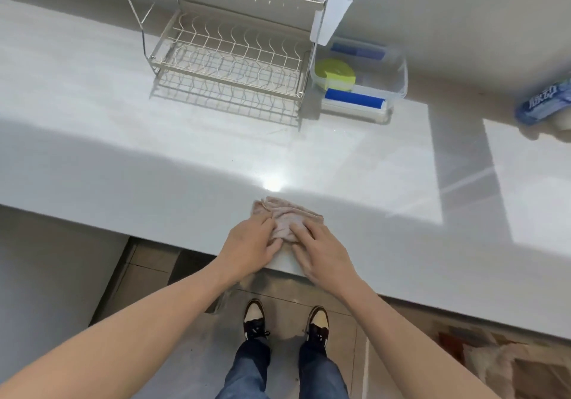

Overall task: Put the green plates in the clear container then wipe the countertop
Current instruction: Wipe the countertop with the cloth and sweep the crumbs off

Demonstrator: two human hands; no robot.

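Wiping step: both hands, left hand (251, 244) & right hand (321, 251), press flat on the crumpled beige cloth (285, 217) at the white glossy countertop (185, 151) edge; the stacked green round plates (335, 74) are already in the clear plastic container (398, 80), far ahead-right. Next: probably sweep outward w/ steady pressure.

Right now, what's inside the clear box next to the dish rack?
Inside the clear container sit the green plates, stacked at its left end. How many are stacked, and whatever lies beneath them, can't be seen.

One cam only, head-mounted, wide-angle, so no shared view. Looks fwd and steeply down over the near edge of the countertop (185, 157): wire dish rack (228, 58) sits at the far side, top of frame; floor and shoes show below the edge. Close range, arm's reach.
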